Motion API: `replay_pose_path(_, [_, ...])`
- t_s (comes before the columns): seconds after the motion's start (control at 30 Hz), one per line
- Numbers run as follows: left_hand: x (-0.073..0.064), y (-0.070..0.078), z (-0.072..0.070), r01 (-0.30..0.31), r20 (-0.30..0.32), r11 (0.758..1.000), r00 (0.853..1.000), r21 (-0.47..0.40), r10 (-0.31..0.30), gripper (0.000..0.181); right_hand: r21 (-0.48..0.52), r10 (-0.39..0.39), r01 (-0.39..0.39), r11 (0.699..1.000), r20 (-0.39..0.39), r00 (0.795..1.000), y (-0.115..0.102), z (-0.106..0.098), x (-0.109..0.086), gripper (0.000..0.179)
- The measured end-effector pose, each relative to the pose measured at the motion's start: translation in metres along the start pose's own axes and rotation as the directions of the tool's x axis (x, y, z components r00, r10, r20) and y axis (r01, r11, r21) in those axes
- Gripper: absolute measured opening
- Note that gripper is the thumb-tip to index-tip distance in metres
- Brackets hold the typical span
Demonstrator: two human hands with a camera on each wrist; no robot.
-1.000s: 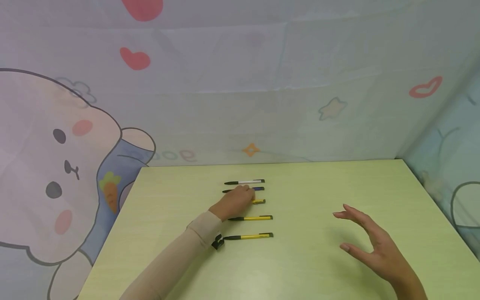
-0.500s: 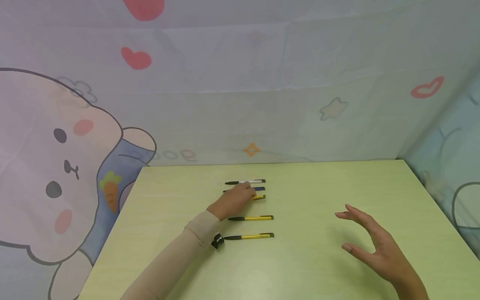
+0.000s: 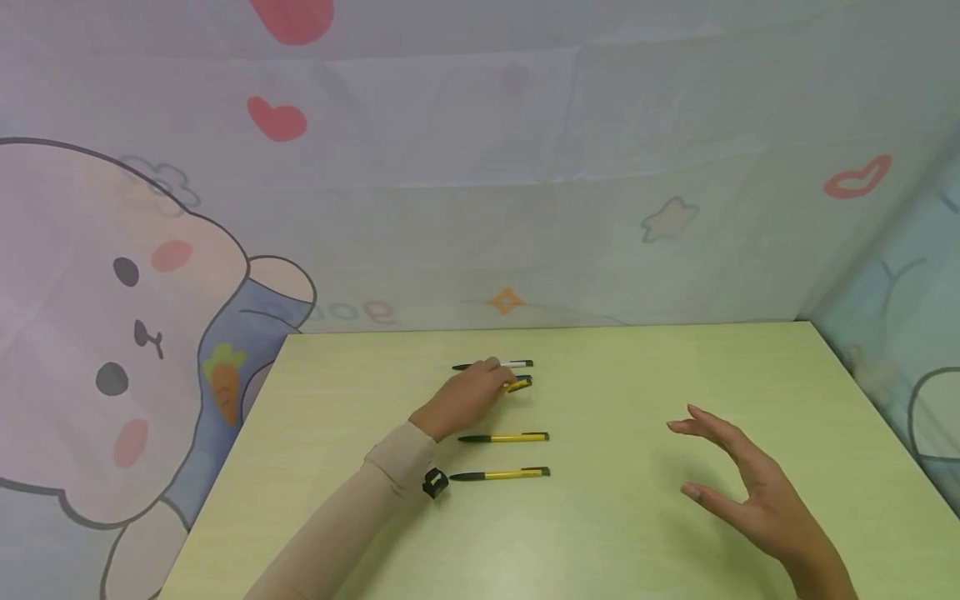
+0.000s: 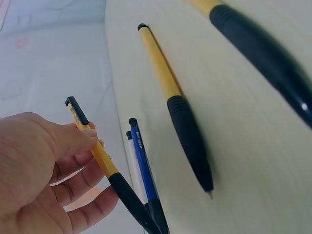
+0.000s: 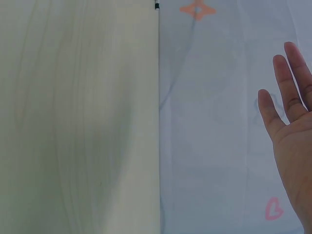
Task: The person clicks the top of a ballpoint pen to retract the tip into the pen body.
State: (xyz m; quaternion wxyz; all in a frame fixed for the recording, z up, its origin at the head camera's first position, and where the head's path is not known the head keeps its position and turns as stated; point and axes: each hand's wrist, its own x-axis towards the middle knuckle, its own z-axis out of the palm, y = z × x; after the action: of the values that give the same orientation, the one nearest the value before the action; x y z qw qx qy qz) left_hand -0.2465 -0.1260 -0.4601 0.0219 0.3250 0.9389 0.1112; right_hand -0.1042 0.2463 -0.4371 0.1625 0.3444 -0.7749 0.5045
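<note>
My left hand (image 3: 468, 396) pinches a yellow pen (image 4: 101, 157) between thumb and fingers, its black grip end pointing down and away from the palm. The held pen overlaps a blue pen (image 4: 141, 158) in the left wrist view. Behind the blue one lies a white pen (image 3: 517, 363), partly covered by my fingers in the head view. Two more yellow pens, a middle one (image 3: 510, 437) and a nearer one (image 3: 510, 474), lie roughly parallel on the table, black grips to the left. Off to the right, my right hand (image 3: 757, 492) hovers with fingers spread and thumb apart, holding nothing.
The pale yellow-green table (image 3: 637, 375) ends at the back against a printed cloth backdrop (image 3: 480, 208). By my left cuff is a small black object (image 3: 435, 482), next to the nearest pen's grip.
My left hand has carried the yellow pen away from me, up to the blue pen, and the pen now tilts more. My right hand stays nearly where it was.
</note>
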Motion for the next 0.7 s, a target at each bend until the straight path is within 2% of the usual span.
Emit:
replay_pose_path(0.23, [-0.002,0.001,-0.006,-0.007,-0.017,1.0,1.0,-0.028,0.006,0.024,-0.004,0.024,-0.024,1.0,0.016,1.0,-0.001,0.0,0.003,0.09])
replay_pose_path(0.5, [-0.006,0.006,-0.015,-0.017,-0.058,0.997,0.998,-0.08,0.012,0.025,-0.007,0.014,-0.014,1.0,0.024,1.0,-0.002,0.0,0.007,0.09])
replay_pose_path(0.7, [-0.006,0.008,-0.018,0.0,-0.09,0.994,0.996,-0.107,-0.01,0.025,-0.016,0.004,-0.003,1.0,0.036,0.999,-0.003,0.001,0.013,0.09])
